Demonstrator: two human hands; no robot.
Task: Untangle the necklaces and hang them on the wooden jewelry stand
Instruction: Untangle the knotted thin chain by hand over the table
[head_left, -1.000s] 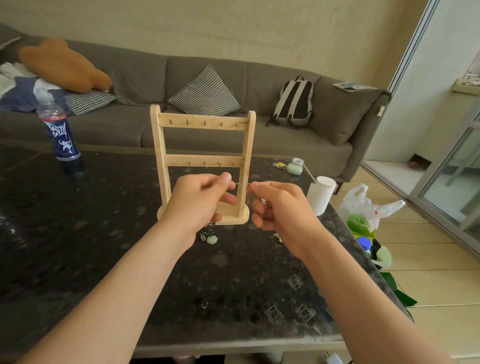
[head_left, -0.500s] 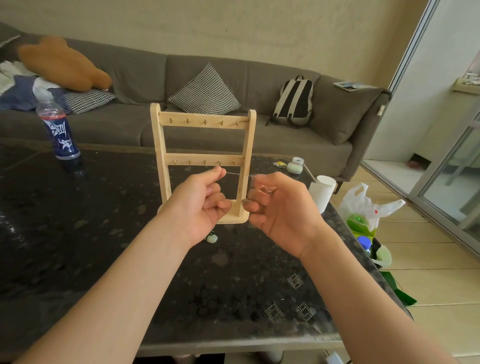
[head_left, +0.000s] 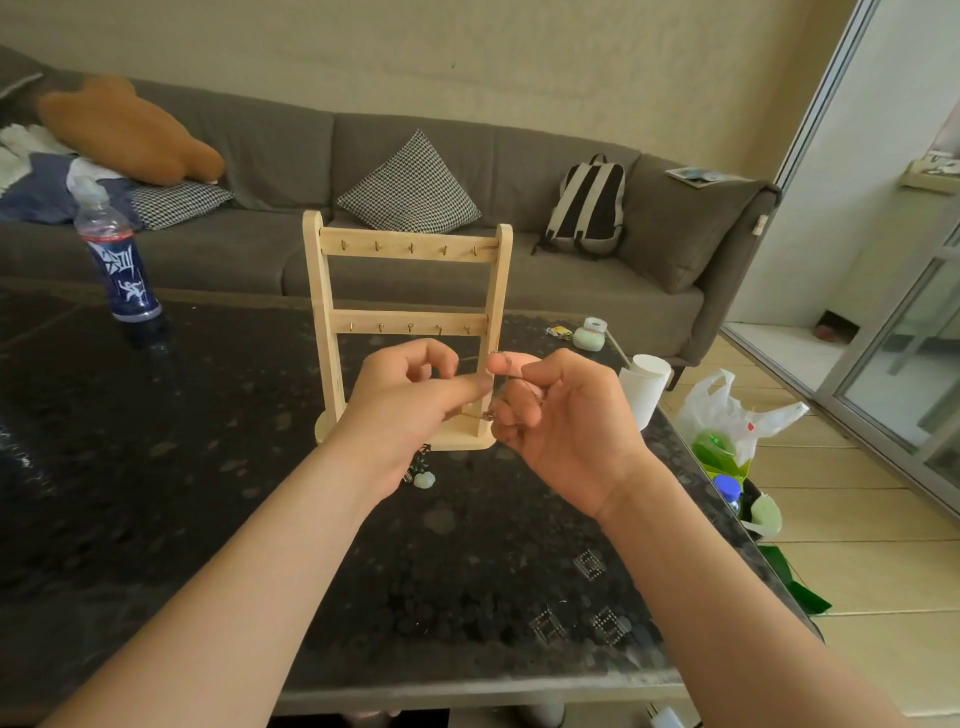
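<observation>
A wooden jewelry stand (head_left: 408, 247) with two bars of small hooks stands upright on the dark table (head_left: 156, 493); no necklace hangs on it. Right in front of its lower half, my left hand (head_left: 410, 400) and my right hand (head_left: 561, 421) both pinch a thin necklace chain (head_left: 527, 387) stretched between them. The chain loops over the fingers of my right hand. A second necklace with a pale green pendant (head_left: 423, 479) lies on the table below my left wrist, partly hidden by it.
A water bottle (head_left: 117, 265) stands at the table's far left. A white paper cup (head_left: 644, 387) and a small green-white container (head_left: 589, 335) sit to the right of the stand. Bags lie on the floor at the right; a grey sofa is behind.
Both hands rose slightly and turned, pulling the chain apart; my right palm now faces me with the chain looped across its fingers.
</observation>
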